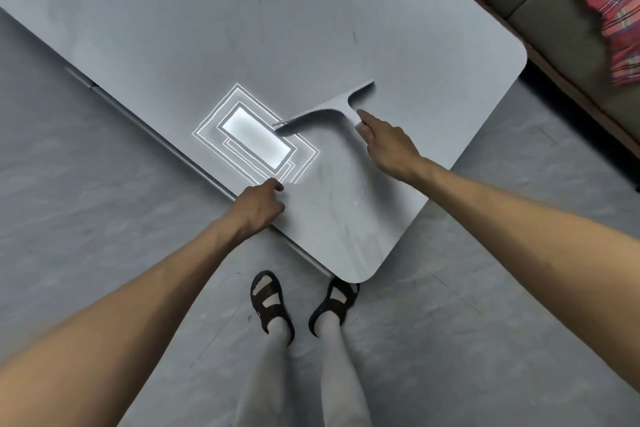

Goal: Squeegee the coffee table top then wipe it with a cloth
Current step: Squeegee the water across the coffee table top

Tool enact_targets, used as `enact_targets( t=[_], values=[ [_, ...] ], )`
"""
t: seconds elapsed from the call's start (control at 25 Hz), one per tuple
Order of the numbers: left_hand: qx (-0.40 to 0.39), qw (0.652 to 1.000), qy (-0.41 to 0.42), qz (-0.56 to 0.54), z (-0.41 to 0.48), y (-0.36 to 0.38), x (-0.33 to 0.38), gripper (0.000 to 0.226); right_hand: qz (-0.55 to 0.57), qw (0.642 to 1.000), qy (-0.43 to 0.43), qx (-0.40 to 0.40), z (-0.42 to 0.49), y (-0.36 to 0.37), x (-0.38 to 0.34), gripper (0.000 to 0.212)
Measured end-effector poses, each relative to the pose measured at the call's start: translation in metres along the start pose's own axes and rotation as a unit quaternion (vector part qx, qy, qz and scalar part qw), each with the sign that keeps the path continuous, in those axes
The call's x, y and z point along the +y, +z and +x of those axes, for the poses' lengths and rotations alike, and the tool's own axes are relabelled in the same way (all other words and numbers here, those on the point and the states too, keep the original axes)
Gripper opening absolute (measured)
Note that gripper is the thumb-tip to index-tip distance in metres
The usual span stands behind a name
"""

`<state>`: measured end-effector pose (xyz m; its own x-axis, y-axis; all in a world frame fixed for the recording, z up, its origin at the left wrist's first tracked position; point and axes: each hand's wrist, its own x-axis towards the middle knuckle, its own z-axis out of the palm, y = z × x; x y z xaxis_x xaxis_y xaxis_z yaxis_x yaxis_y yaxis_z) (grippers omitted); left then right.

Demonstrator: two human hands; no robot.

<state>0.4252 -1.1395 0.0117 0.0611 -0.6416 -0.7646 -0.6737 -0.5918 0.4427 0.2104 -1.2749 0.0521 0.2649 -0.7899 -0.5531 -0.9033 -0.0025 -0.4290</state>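
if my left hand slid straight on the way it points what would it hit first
The left hand would likely meet the pale grey T-shaped squeegee gripped by the right hand, with only bare grey coffee table top between; exact line unclear.

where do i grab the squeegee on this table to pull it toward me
Grip the short handle that sticks out from the middle of the squeegee blade, coming from the near side. The long blade lies across the coffee table and the handle points back toward the person, so it is the natural stem to hold. The right hand pinches it there.
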Motion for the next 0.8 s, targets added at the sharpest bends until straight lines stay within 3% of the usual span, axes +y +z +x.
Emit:
enact_targets(
  t=[0.2, 0.44, 0.64, 0.8],
  values=[
    [-0.008, 1.000, 0.003, -0.007, -0.004, 0.004, -0.018, 0.043, -0.102, 0.995, 0.001, 0.008, -0.045, 0.031, 0.044, 0.044],
    [-0.024, 0.999, 0.031, -0.023, -0.016, 0.001, 0.001, 0.041, -0.163, 0.985, 0.048, -0.019, -0.100, 0.014, 0.087, 0.046],
    [-0.012, 0.998, 0.049, -0.039, -0.047, -0.018, 0.024, 0.039, -0.108, 0.994, 0.027, 0.010, -0.115, -0.013, 0.052, 0.046],
    [0.028, 0.998, 0.018, -0.051, -0.074, -0.032, 0.010, 0.038, -0.055, 0.997, -0.034, -0.039, -0.096, -0.004, -0.003, 0.043]
  ],
)
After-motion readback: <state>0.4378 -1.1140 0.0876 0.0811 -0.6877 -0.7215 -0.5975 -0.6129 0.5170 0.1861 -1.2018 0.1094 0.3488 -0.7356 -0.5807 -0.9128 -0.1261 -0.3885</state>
